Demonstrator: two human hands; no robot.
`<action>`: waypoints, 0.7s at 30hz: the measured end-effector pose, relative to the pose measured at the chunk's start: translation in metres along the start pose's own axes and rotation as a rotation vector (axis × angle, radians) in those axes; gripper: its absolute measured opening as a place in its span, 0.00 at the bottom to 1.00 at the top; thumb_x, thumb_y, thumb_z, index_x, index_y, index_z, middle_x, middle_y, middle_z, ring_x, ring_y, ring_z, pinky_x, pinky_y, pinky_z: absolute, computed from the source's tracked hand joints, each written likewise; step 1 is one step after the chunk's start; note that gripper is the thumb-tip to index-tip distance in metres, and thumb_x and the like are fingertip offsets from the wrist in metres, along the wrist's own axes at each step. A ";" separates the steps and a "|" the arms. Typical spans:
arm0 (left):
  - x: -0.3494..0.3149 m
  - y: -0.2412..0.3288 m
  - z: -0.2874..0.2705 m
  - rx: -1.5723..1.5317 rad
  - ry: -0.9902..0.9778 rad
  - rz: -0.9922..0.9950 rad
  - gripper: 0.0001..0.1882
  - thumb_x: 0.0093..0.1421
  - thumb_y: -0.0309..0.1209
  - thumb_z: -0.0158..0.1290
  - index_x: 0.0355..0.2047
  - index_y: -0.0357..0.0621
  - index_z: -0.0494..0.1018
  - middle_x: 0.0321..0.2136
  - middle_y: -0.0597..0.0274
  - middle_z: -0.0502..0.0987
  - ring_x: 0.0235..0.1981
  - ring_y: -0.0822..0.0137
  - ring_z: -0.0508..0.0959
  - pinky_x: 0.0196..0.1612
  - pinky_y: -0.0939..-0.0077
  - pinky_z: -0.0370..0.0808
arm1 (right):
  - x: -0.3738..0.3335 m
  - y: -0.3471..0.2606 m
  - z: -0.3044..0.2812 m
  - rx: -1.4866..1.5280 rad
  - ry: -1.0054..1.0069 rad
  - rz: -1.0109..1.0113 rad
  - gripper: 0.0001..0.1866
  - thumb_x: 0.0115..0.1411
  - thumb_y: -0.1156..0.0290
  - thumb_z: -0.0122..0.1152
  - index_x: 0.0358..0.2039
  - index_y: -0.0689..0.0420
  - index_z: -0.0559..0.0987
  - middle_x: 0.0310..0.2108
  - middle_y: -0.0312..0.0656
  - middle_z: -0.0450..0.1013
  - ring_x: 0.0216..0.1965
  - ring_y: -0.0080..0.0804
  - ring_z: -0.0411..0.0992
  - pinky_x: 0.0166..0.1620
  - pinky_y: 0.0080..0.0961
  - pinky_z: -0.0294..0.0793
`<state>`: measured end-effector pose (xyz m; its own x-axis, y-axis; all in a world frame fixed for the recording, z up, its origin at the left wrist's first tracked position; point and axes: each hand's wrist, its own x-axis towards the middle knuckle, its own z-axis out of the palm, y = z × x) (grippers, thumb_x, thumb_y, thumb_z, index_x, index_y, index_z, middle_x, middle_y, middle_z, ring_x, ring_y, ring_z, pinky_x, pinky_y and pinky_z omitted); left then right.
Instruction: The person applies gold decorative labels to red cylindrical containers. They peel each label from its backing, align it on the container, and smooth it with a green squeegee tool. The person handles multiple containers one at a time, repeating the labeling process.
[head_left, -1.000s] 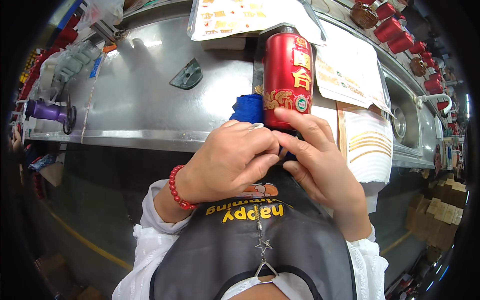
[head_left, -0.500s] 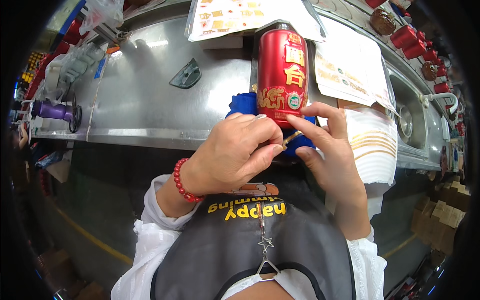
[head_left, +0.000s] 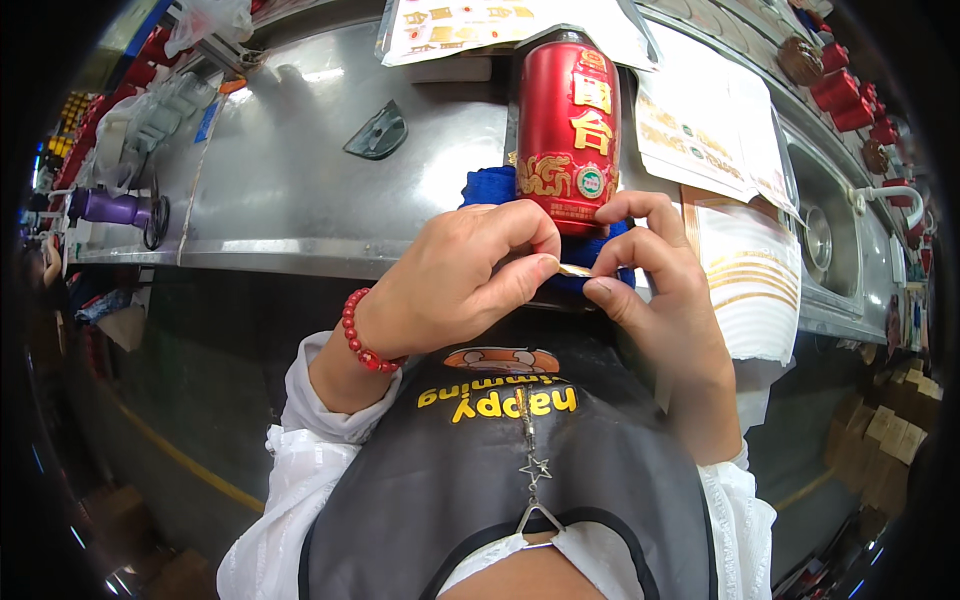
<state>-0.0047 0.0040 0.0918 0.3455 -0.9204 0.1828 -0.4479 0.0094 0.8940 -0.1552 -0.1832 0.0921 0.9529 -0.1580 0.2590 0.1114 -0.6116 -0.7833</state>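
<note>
Head view: a red ceramic bottle (head_left: 568, 125) with gold markings stands on a blue cloth (head_left: 492, 186) at the near edge of the steel tabletop (head_left: 290, 170). Both hands pinch a small gold strip (head_left: 574, 270) just below the bottle's base. The left hand (head_left: 455, 280) is curled, thumb and forefinger closed on the strip's left end; the right hand (head_left: 655, 290) grips the right end, its forefinger touching the bottle. Holding the strip taut and level should keep it from creasing.

steel counter (head_left: 290, 170), sink (head_left: 835, 250), purple tool (head_left: 110, 208), printed sheets (head_left: 700, 125)
</note>
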 end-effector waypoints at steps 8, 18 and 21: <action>-0.001 -0.005 -0.005 -0.151 -0.077 -0.121 0.10 0.72 0.32 0.49 0.37 0.37 0.72 0.26 0.66 0.74 0.27 0.76 0.71 0.31 0.78 0.70 | -0.002 0.004 -0.003 -0.206 0.094 -0.087 0.17 0.54 0.72 0.71 0.45 0.58 0.82 0.51 0.46 0.70 0.55 0.46 0.66 0.57 0.39 0.66; 0.010 0.010 -0.009 -0.131 -0.052 0.024 0.09 0.71 0.31 0.48 0.37 0.38 0.72 0.25 0.59 0.76 0.25 0.67 0.75 0.31 0.73 0.72 | 0.014 -0.008 -0.004 -0.038 -0.075 -0.135 0.12 0.67 0.66 0.60 0.45 0.59 0.82 0.50 0.49 0.69 0.55 0.48 0.66 0.58 0.39 0.66; 0.009 0.014 -0.011 -0.159 -0.076 -0.015 0.07 0.69 0.30 0.50 0.36 0.38 0.72 0.24 0.58 0.76 0.23 0.65 0.75 0.30 0.71 0.72 | 0.014 -0.007 0.001 0.005 -0.063 -0.106 0.06 0.61 0.70 0.67 0.36 0.58 0.80 0.48 0.47 0.69 0.53 0.48 0.66 0.57 0.40 0.65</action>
<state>0.0015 0.0002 0.1110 0.2852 -0.9477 0.1430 -0.3051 0.0517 0.9509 -0.1427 -0.1803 0.1007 0.9515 -0.0440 0.3044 0.2134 -0.6182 -0.7565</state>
